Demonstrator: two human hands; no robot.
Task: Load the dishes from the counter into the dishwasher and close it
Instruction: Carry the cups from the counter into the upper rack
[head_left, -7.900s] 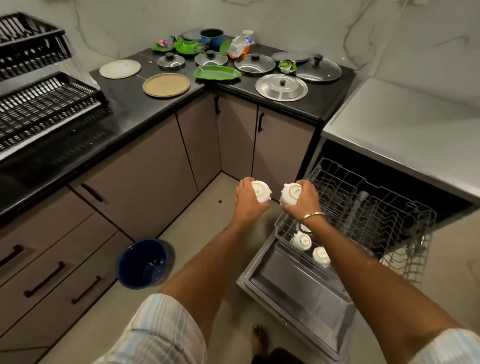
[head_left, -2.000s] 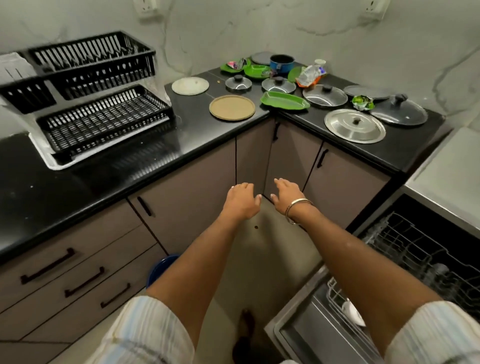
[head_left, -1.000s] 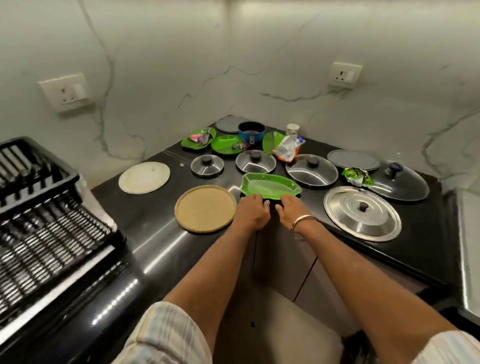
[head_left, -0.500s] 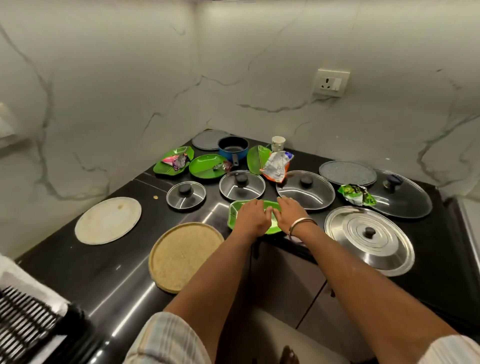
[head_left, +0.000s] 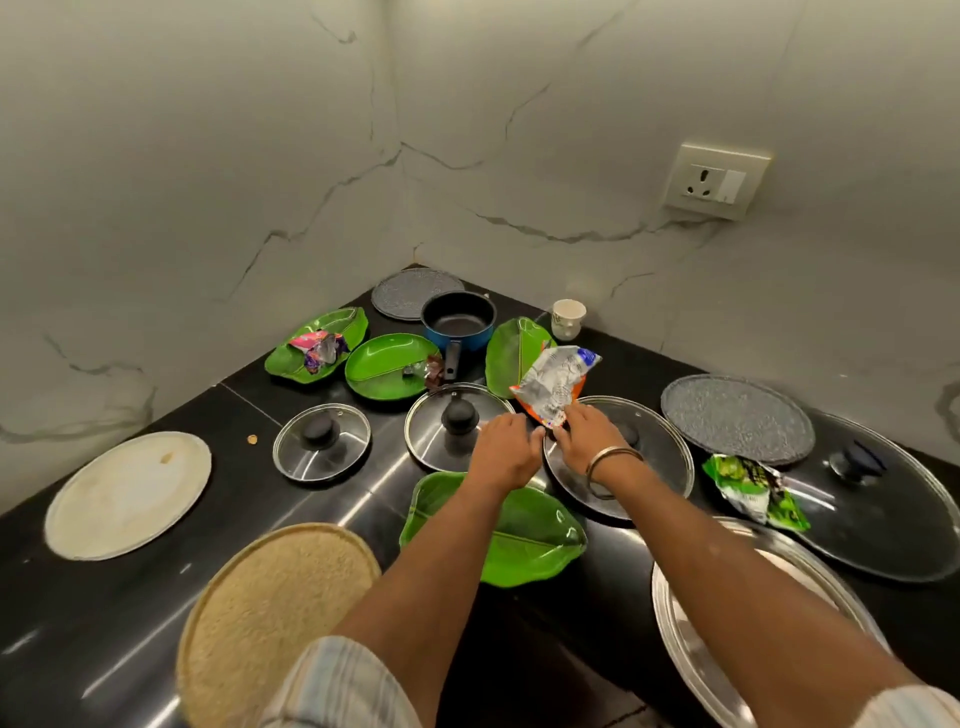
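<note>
My right hand (head_left: 584, 434) pinches the lower corner of a crumpled silver-and-orange wrapper (head_left: 558, 382) that leans on a green leaf plate (head_left: 511, 353). Just left of it, my left hand (head_left: 504, 452) hovers with relaxed fingers over the edge of a glass lid (head_left: 441, 431). Under my forearms lie another green leaf plate (head_left: 524, 545) and a larger glass lid (head_left: 654, 467). Further back are a blue saucepan (head_left: 457, 319) and two green plates (head_left: 317, 345) (head_left: 387, 366) holding wrappers. The dishwasher is out of view.
The black corner counter (head_left: 104, 613) also carries a small glass lid (head_left: 322, 441), a steel lid (head_left: 691, 623), a big dark lid (head_left: 883, 514), a green packet (head_left: 753, 488), two grey discs (head_left: 415, 293) (head_left: 737, 418), a white disc (head_left: 127, 493), a tan disc (head_left: 275, 618) and a paper cup (head_left: 568, 317).
Both hands left the near green leaf plate and moved forward over the glass lids; my right hand has reached the silver wrapper. The view has moved closer to the counter corner.
</note>
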